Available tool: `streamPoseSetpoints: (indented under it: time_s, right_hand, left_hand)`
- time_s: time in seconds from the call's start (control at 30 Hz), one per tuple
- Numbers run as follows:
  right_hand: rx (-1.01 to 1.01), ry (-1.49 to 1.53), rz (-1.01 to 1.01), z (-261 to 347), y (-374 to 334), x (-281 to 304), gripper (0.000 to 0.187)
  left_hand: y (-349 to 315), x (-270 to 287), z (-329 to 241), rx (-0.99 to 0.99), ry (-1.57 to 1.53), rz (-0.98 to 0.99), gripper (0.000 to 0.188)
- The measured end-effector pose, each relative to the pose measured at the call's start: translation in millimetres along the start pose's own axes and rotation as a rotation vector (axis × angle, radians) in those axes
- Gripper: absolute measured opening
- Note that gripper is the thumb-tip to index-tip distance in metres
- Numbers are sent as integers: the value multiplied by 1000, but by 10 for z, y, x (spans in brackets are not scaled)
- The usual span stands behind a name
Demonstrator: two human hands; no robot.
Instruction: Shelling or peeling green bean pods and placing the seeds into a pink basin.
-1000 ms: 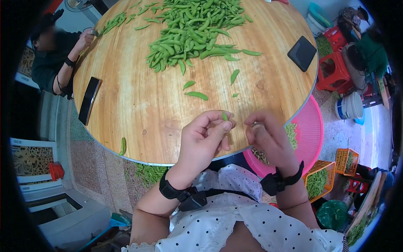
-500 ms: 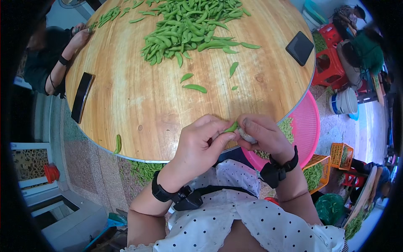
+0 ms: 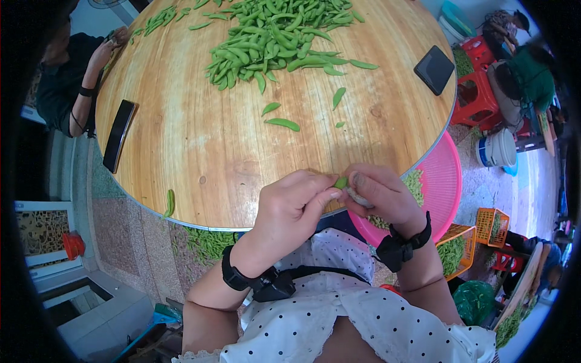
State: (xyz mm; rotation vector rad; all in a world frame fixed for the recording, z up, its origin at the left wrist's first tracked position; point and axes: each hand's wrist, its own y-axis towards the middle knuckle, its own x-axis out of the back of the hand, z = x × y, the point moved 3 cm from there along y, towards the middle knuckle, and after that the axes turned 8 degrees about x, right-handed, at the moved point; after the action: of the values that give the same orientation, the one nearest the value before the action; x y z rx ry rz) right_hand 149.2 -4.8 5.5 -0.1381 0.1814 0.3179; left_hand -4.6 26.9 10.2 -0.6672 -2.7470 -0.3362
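In front of my body, at the near edge of the table, both hands meet around one green soybean pod (image 3: 341,183). My left hand (image 3: 293,202) pinches its left end between thumb and fingers. The fingers of my right hand (image 3: 382,192) close on its other end. A whitish thing (image 3: 359,199), either a wrapping on a finger or something held, shows under my right thumb; I cannot tell which. Loose soybean pods (image 3: 282,124) lie just beyond my hands. Farther off spreads a large heap of soybean pods (image 3: 266,45).
The round wooden table (image 3: 181,139) bears phones at left (image 3: 120,136) and right (image 3: 434,69). A pink basket (image 3: 446,175) with shelled beans sits below its right edge. Another person's hands (image 3: 112,41) work at the far left. Red stools (image 3: 475,97) and orange crates (image 3: 491,227) stand at right.
Less of the pod shows between my fingers, and my hands have barely moved. The person at the left has raised their hands slightly and leaned into view.
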Motion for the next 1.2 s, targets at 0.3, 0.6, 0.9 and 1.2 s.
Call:
streamPoseSetpoints:
  time_s: [0.3,0.6,0.9,1.2]
  right_hand:
    - [-32,95,18,-25,-72,7,32]
    - [53,-78,-40,-40,-56,-19,28]
    - [403,-583,-59,60,-76,-32,17]
    - [121,-414,-189,59,-191,58,16]
  left_hand:
    - [27,37,-144,-123,190,127,12]
    - [9,-40,-99,-148,100,0,8]
    - [-34,-129,110,543,-693,123,14]
    - [-112,-263,44,556,-581,130,10]
